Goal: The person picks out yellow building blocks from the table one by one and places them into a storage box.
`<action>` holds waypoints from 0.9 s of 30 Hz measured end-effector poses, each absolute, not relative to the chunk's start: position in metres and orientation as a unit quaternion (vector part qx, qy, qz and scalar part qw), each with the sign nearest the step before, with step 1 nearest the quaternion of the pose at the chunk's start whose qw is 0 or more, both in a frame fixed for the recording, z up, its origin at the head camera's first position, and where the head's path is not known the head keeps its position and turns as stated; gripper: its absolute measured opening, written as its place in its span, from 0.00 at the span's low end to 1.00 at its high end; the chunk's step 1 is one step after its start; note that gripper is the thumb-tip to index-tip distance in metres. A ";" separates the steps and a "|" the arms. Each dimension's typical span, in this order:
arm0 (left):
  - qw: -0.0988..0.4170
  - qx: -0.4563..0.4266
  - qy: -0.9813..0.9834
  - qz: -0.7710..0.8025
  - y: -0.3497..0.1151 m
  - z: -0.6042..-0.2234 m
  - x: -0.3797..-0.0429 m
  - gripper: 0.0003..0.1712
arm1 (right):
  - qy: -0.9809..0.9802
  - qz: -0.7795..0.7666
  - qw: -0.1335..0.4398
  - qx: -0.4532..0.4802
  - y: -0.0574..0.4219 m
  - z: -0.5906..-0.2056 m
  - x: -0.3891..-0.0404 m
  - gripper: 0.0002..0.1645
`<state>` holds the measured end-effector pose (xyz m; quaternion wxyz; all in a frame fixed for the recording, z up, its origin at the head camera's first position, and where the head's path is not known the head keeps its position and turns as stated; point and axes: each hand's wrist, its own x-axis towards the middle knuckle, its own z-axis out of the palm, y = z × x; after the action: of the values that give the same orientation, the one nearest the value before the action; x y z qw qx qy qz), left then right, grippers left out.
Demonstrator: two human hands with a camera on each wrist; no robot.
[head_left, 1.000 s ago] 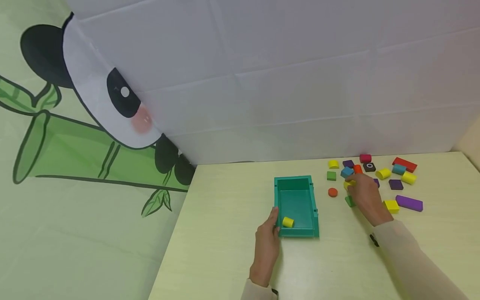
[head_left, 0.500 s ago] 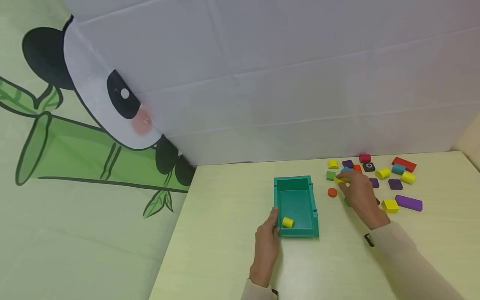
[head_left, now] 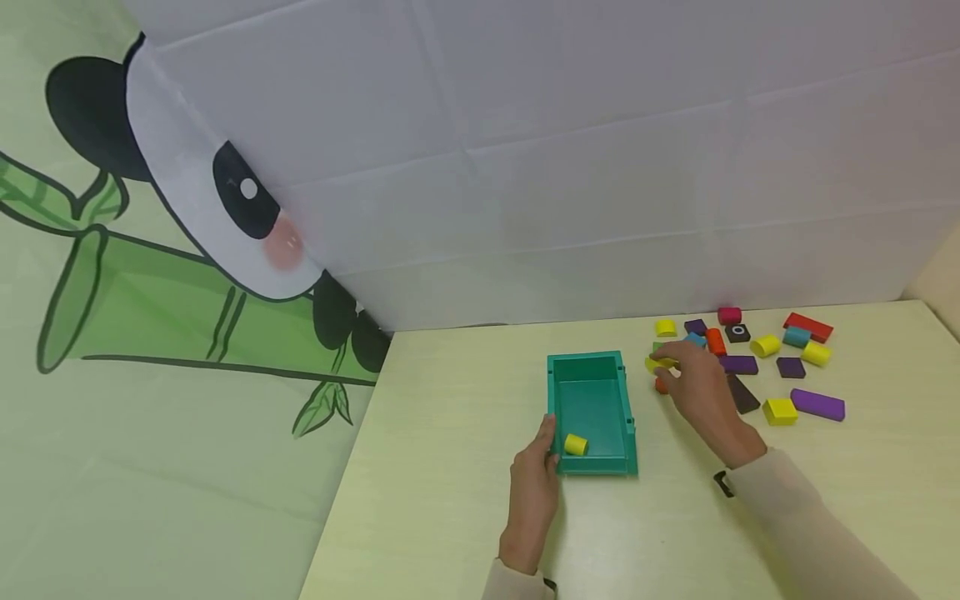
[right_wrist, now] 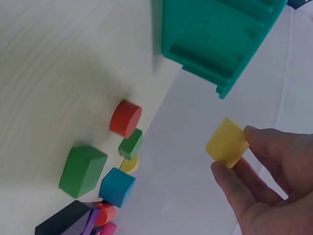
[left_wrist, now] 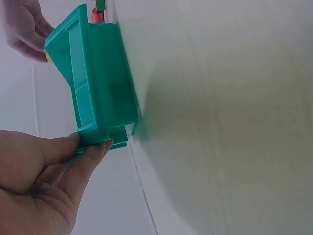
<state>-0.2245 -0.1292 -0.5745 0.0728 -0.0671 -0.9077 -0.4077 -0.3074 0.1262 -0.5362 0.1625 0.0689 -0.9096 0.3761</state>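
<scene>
My left hand (head_left: 534, 492) grips the near left side of a teal plastic box (head_left: 591, 404), which stands on the table. In the left wrist view the thumb and fingers pinch the rim of that box (left_wrist: 110, 73). A yellow cylinder (head_left: 576, 444) lies inside it, near the front wall. To the right of the box, my right hand (head_left: 701, 385) holds a small yellow block (right_wrist: 227, 143) between thumb and fingertips, raised above the table. Under and around this hand lie a red cylinder (right_wrist: 125, 118), a green block (right_wrist: 83, 170) and a blue block (right_wrist: 117, 187).
Several coloured blocks lie scattered at the table's back right, among them a long purple block (head_left: 817, 405), a yellow block (head_left: 781, 412) and a red block (head_left: 808, 327). A white sheet (head_left: 600, 208) hangs behind the table (head_left: 435, 467).
My right hand has lifted the yellow block off the table and moved left with it toward the teal box, uncovering purple and dark blocks. The left hand and the box stay put.
</scene>
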 end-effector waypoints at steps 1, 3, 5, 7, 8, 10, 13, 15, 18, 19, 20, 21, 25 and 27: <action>0.073 -0.069 -0.908 -0.408 -0.131 -0.575 -0.223 0.37 | -0.908 0.378 0.168 0.072 0.123 -0.536 -0.305 0.14; 0.076 -0.075 -0.907 -0.406 -0.134 -0.575 -0.221 0.37 | -0.905 0.378 0.180 0.080 0.117 -0.535 -0.300 0.13; 0.081 -0.082 -0.907 -0.405 -0.137 -0.575 -0.219 0.37 | -0.904 0.375 0.188 0.085 0.110 -0.534 -0.295 0.13; 0.087 -0.088 -0.907 -0.403 -0.138 -0.576 -0.218 0.37 | -0.903 0.374 0.192 0.090 0.105 -0.532 -0.292 0.13; 0.087 -0.088 -0.907 -0.403 -0.138 -0.576 -0.218 0.37 | -0.904 0.372 0.190 0.090 0.102 -0.531 -0.291 0.13; 0.084 -0.086 -0.906 -0.405 -0.139 -0.575 -0.218 0.37 | -0.906 0.370 0.184 0.089 0.097 -0.529 -0.290 0.13; 0.075 -0.081 -0.905 -0.411 -0.139 -0.574 -0.218 0.37 | -0.909 0.368 0.176 0.088 0.089 -0.525 -0.287 0.13; 0.069 -0.077 -0.904 -0.415 -0.139 -0.573 -0.217 0.36 | -0.909 0.370 0.170 0.091 0.085 -0.523 -0.284 0.13; 0.066 -0.076 -0.904 -0.416 -0.138 -0.573 -0.217 0.36 | -0.906 0.377 0.167 0.099 0.079 -0.522 -0.281 0.13; 0.066 -0.076 -0.904 -0.416 -0.138 -0.572 -0.217 0.36 | -0.904 0.379 0.166 0.102 0.077 -0.522 -0.280 0.13; 0.066 -0.076 -0.904 -0.416 -0.138 -0.572 -0.217 0.36 | -0.904 0.380 0.164 0.105 0.075 -0.522 -0.280 0.13; 0.066 -0.076 -0.904 -0.415 -0.138 -0.572 -0.217 0.36 | -0.904 0.381 0.162 0.108 0.073 -0.523 -0.279 0.13; 0.066 -0.077 -0.905 -0.413 -0.138 -0.572 -0.218 0.36 | -0.900 0.383 0.162 0.127 0.066 -0.524 -0.277 0.13; 0.066 -0.077 -0.906 -0.411 -0.138 -0.572 -0.218 0.36 | -0.900 0.380 0.163 0.135 0.062 -0.526 -0.276 0.13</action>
<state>-0.2180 -0.1379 -0.5725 0.0657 -0.0772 -0.9059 -0.4111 -0.2763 0.0622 -0.5257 0.1634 0.1355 -0.9002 0.3803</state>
